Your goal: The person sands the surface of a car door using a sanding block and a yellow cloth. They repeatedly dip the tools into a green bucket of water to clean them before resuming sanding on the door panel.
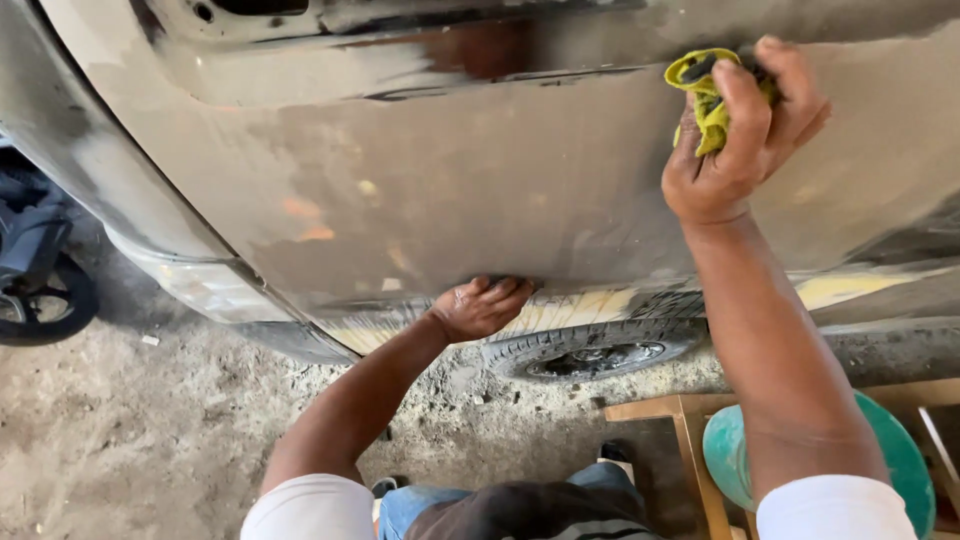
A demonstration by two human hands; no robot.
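Low at centre frame, our left hand (pixel 482 306) curls its fingers around the car panel's (pixel 450 190) bottom edge. At upper right, our right hand (pixel 740 130) pinches a yellow cloth (pixel 703 92) against the panel; we should press evenly.

Both arms reach forward and up in short white sleeves, the left hand (pixel 483 305) set lower with its fingers curled under and pressing, the right hand (pixel 738 135) raised higher, wrist bent, fingers closed in a grip.
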